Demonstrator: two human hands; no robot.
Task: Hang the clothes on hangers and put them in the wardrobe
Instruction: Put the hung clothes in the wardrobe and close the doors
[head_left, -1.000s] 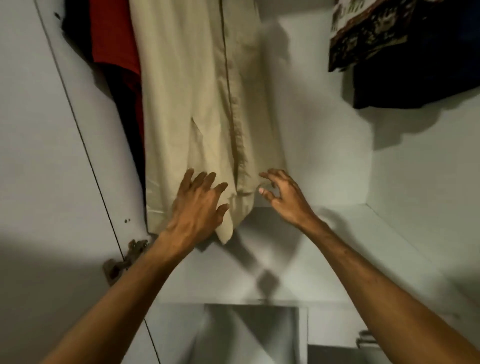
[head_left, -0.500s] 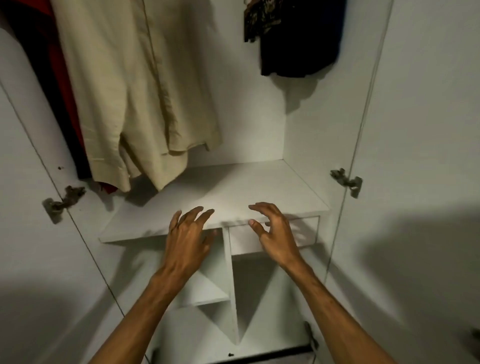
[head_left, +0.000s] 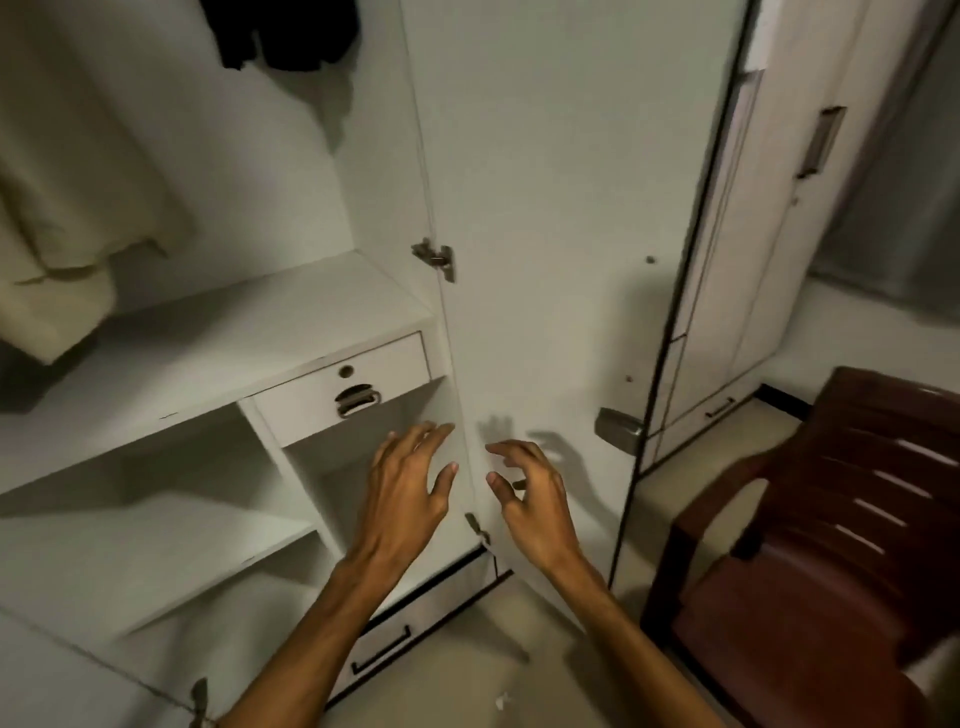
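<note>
The white wardrobe (head_left: 218, 338) stands open in front of me. A beige shirt (head_left: 67, 208) hangs inside at the left, its hem just above the shelf. Dark garments (head_left: 285, 31) hang at the top middle. My left hand (head_left: 405, 493) hovers low in front of the compartment under the small drawer (head_left: 343, 389), fingers spread and empty. My right hand (head_left: 530, 499) is beside it, in front of the open right door (head_left: 561, 208), fingers curled apart and holding nothing. No hanger is visible.
A dark brown plastic chair (head_left: 831, 519) stands at the right on the pale floor. Beyond the open door is a second closed wardrobe (head_left: 769, 234). A bottom drawer with a black handle (head_left: 382, 649) sits near the floor. Open shelves (head_left: 156, 519) fill the lower left.
My view has swung right and down, away from the hanging beige shirt. Both hands have left the shirt hem and dropped low, empty, toward the door's hinge side.
</note>
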